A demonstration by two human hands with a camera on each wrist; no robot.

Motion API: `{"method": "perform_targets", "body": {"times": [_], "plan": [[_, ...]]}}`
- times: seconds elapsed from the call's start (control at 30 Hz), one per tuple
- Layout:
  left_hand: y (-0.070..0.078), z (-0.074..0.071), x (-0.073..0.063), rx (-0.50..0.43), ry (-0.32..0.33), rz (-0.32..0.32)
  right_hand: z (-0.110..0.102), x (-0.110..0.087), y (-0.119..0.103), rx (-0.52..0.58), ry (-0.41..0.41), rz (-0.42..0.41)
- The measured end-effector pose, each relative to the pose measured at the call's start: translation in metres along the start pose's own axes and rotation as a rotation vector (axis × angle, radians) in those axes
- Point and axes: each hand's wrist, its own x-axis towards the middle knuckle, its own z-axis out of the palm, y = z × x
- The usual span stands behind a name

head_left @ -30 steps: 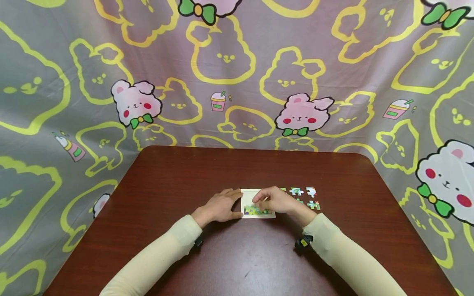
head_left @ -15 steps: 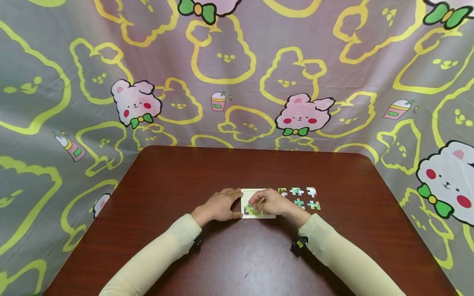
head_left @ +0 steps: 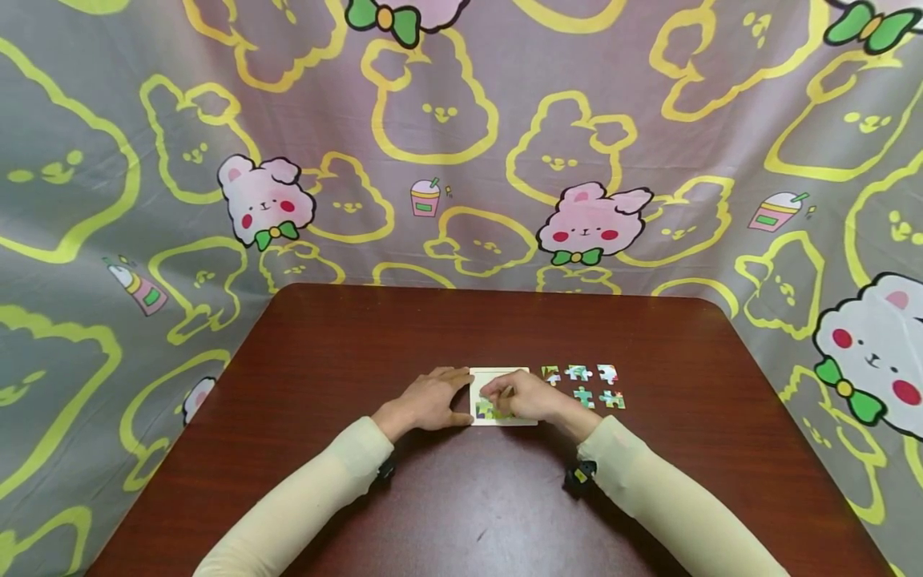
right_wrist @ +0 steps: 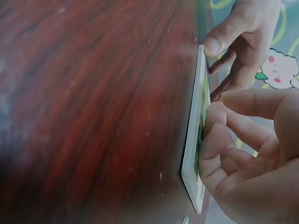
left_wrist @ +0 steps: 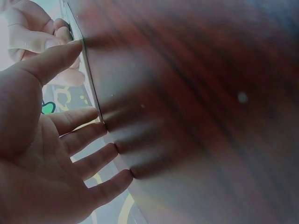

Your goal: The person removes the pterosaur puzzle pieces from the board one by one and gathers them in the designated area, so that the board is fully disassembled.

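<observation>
A small white-rimmed puzzle board [head_left: 499, 370] lies flat on the table, with green puzzle pieces [head_left: 484, 412] along its near part. My left hand [head_left: 425, 402] touches the board's left edge; in the left wrist view its thumb and fingers [left_wrist: 88, 165] are spread and nearly straight. Over the right half of the board is my right hand [head_left: 530, 396], thumb and forefinger drawn together low above the pieces. It seems to pinch a puzzle piece, which the fingers hide. Seen from the right wrist, the curled fingers [right_wrist: 216, 144] rest against the board's face.
Several loose jigsaw pieces [head_left: 578, 373] lie in two rows right of the board, beside my right wrist. The dark red-brown table [head_left: 404, 328] has rounded far corners. A patterned curtain [head_left: 469, 160] hangs behind it and along both sides.
My right hand has shifted slightly left and lower over the board, uncovering more of the loose pieces on the right. The left hand keeps its place at the board's left edge.
</observation>
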Motion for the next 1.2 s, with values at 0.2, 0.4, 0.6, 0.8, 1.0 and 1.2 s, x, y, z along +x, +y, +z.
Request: {"method": "perform_targets", "body": {"times": [0.2, 0.4, 0.6, 0.8, 1.0, 1.2], "plan": [[0.0003, 0.0001, -0.0006, 0.001, -0.005, 0.003, 0.0003, 0.0, -0.0001, -0.053, 0.005, -0.012], [-0.0003, 0.0005, 0.0001, -0.008, -0.002, 0.004, -0.0002, 0.0016, 0.0003, -0.104, 0.0, -0.016], [0.0006, -0.0002, 0.0, -0.005, 0.002, 0.01, -0.0014, 0.0023, -0.0018, -0.039, -0.026, 0.022], [0.0021, -0.0024, -0.0005, 0.002, 0.005, 0.011, -0.0015, 0.0035, -0.0026, 0.076, -0.005, 0.031], [0.0032, -0.0038, -0.0016, -0.004, -0.003, 0.013, -0.0002, 0.0017, -0.0019, 0.107, 0.014, 0.02], [0.0028, -0.0031, -0.001, -0.006, 0.004, 0.018, -0.0001, -0.0002, -0.0029, 0.153, 0.034, 0.026]]}}
